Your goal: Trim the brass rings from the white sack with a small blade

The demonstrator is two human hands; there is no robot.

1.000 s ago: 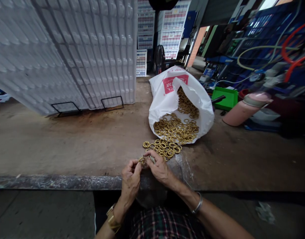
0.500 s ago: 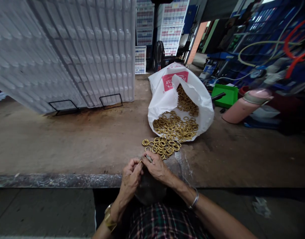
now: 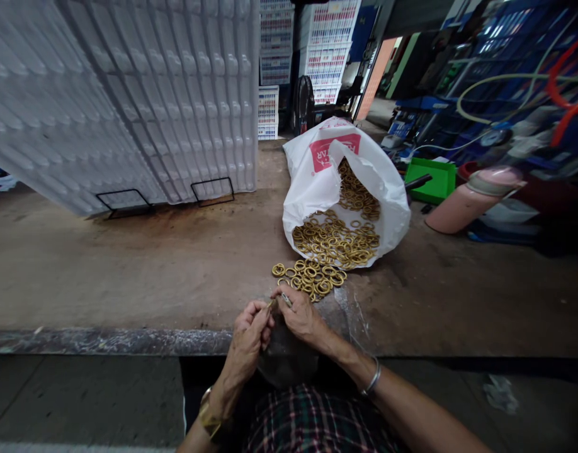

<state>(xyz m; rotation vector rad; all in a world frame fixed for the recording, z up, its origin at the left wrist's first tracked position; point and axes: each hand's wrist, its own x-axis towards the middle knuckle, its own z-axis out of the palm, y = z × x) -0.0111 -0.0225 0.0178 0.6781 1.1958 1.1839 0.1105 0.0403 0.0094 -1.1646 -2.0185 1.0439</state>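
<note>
Fingertips drawn slightly apart since half a second earlier, a worker's left hand (image 3: pixel 248 331) pinches a gold-coloured ring (image 3: pixel 271 303) near the front edge of the table (image 3: pixel 199 296), the right hand (image 3: pixel 303 316) clasping a small grey object (image 3: pixel 286 300), where a slackening pinch could drop the ring.

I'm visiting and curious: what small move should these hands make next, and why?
Perhaps the right hand should bring its grey tool to the ring: the left hand pinches that ring close by.
</note>
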